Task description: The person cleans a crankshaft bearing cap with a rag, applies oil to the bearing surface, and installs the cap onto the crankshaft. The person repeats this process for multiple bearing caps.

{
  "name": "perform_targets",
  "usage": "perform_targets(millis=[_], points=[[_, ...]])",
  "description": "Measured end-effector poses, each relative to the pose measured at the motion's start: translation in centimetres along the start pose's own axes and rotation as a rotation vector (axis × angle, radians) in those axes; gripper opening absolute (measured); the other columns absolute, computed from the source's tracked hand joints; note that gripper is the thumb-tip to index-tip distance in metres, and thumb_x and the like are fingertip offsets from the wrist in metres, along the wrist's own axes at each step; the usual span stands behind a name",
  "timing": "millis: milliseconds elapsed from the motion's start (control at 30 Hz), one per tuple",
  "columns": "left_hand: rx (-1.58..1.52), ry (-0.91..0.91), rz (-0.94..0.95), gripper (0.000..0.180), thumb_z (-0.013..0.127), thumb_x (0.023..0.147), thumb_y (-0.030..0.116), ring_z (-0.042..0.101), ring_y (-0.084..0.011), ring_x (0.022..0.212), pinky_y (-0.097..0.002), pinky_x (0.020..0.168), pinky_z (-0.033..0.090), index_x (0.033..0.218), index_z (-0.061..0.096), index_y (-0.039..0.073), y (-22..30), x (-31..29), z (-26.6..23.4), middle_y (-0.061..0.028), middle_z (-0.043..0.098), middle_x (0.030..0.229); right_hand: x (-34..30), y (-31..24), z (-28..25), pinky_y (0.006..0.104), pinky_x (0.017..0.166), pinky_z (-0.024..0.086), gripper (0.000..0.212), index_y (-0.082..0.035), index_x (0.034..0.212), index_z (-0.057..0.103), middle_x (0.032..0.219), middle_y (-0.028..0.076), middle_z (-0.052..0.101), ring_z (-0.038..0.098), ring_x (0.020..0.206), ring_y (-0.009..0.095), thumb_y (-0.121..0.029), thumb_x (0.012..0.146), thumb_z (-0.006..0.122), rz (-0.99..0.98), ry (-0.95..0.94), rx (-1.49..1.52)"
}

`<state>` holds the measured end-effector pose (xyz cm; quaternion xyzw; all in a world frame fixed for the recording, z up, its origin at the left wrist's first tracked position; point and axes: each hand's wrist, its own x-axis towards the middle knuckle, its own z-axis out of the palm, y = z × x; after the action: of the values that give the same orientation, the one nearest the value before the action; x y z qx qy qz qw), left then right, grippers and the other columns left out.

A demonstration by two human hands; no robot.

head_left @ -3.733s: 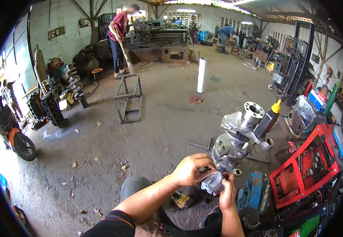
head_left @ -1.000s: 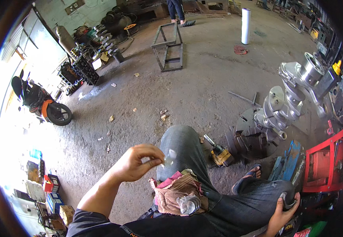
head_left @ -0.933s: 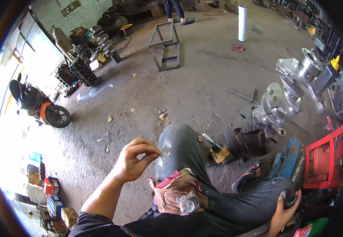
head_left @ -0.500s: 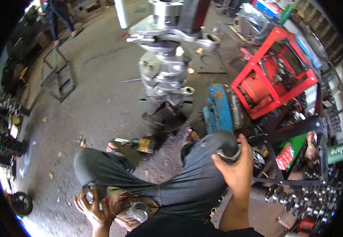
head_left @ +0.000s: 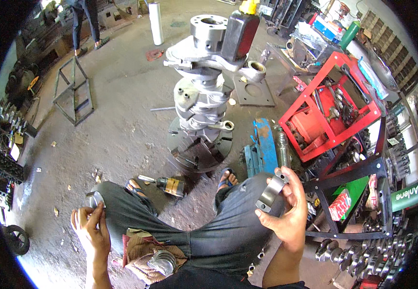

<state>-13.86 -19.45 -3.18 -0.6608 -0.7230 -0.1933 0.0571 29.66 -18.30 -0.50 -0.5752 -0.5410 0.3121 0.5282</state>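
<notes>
Fingers (head_left: 297, 187) bent, forearms (head_left: 283, 264) apart, right hand (head_left: 288, 216) grips a metal half-ring (head_left: 271, 193), left hand (head_left: 92, 229) a curved grey piece (head_left: 93, 198).

Down on the grey, stained floor (head_left: 127, 120), there's a dark metal frame (head_left: 72, 90) at the upper left, and near the top, a white roll (head_left: 155, 24) standing upright, a red scrap (head_left: 154, 55) flat just below it. Centre of the frame: a round dark base (head_left: 202, 154) bears the upright crankshaft (head_left: 203, 96), with a rod (head_left: 162, 109) lying to its left. Below, a yellow-and-black power tool (head_left: 170, 186) between two sandalled feet (head_left: 227, 180). Right of centre, a flat plate (head_left: 264, 99) with a round hole, then a blue metal piece (head_left: 266, 144) underneath. And lower down, the denim lap (head_left: 204, 245) carries a brown cloth (head_left: 134, 250), shiny curved shells (head_left: 162, 262) bundled on top.
</notes>
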Motion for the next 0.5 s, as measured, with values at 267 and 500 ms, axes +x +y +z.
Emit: perform_targets(millis=[267,500], points=[[-0.398,0.15,-0.111,0.009,0.076,0.085,0.0,0.058,-0.0232,0.092,-0.0367,0.089,0.045,0.09,0.074,0.008,0.2,5.0,-0.4,-0.0068,0.061,0.089,5.2,-3.7,3.8,0.0418,0.096,0.057,0.109,-0.006,0.157,0.033,0.148,0.02,0.054,0.066,0.119,0.029,-0.003,0.066,0.092,-0.173,-0.25,0.395],[-1.896,0.441,0.186,0.016,0.062,0.106,0.023,0.06,-0.0148,0.082,-0.0498,0.103,0.051,0.117,0.057,0.013,8.9,15.8,-5.5,-0.0043,0.059,0.109,11.1,-10.9,7.9,0.0386,0.098,0.056,0.107,-0.002,0.155,0.034,0.138,0.015,0.059,0.064,0.12,0.023,-0.004,0.065,0.093,-0.345,-0.406,0.496]])
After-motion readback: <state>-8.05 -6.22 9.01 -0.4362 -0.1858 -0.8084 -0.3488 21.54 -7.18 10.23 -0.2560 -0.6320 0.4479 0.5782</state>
